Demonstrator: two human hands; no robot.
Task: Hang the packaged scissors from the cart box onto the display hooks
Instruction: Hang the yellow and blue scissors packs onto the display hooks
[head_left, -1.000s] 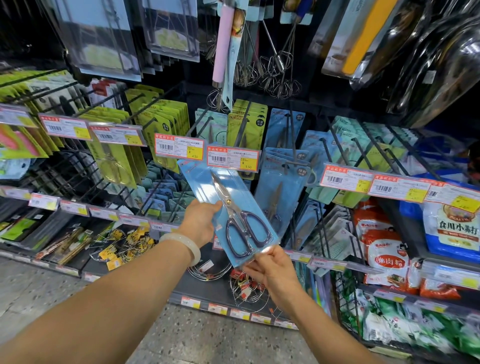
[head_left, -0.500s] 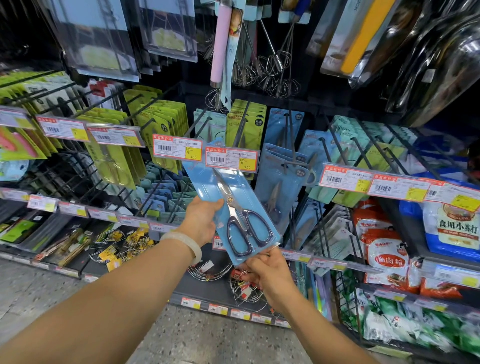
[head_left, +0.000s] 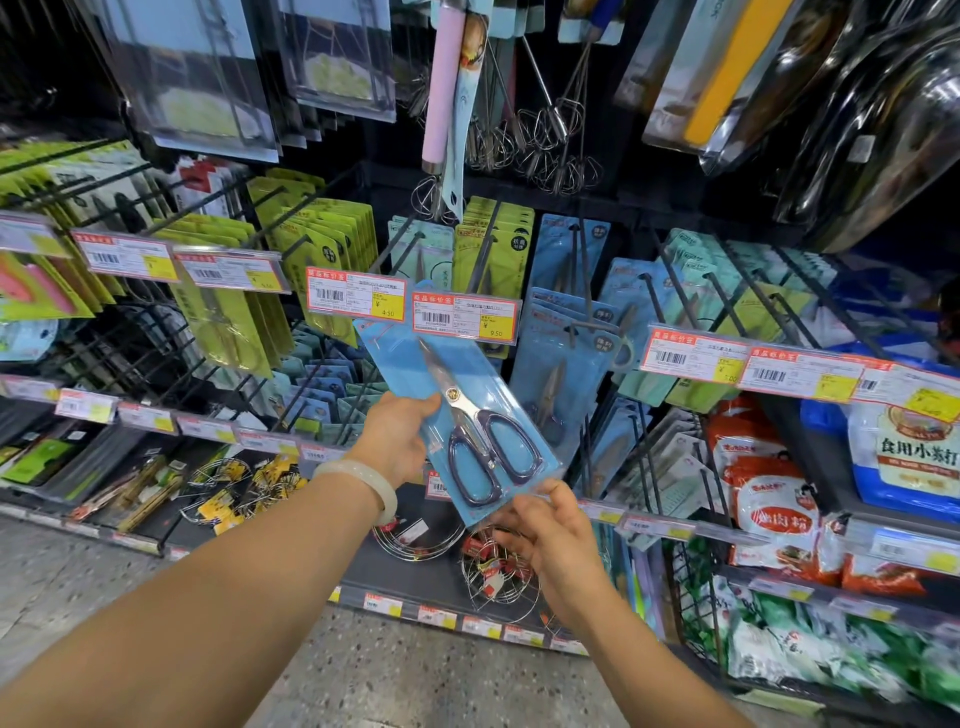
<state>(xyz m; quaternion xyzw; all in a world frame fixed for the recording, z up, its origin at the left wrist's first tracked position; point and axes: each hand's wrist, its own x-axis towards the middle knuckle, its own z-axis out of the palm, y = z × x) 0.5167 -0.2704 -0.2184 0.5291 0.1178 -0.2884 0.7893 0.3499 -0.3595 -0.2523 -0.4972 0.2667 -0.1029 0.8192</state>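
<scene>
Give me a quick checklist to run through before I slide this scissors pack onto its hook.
1. Grip on the scissors pack: left hand holds its left edge, right hand pinches the bottom corner. Ok.
2. Top of the pack at hook height: it tucks behind the 9.50 price tag. Ok.
3. Hang hole lined up with the hook tip: the tag hides both. Cannot tell.
4. Pack straight: it leans, top to the left. Not ok.
5. Right product row: blue scissors packs hang just to the right. Ok.
6. Room left on the hook: hidden behind the tag. Cannot tell.
</scene>
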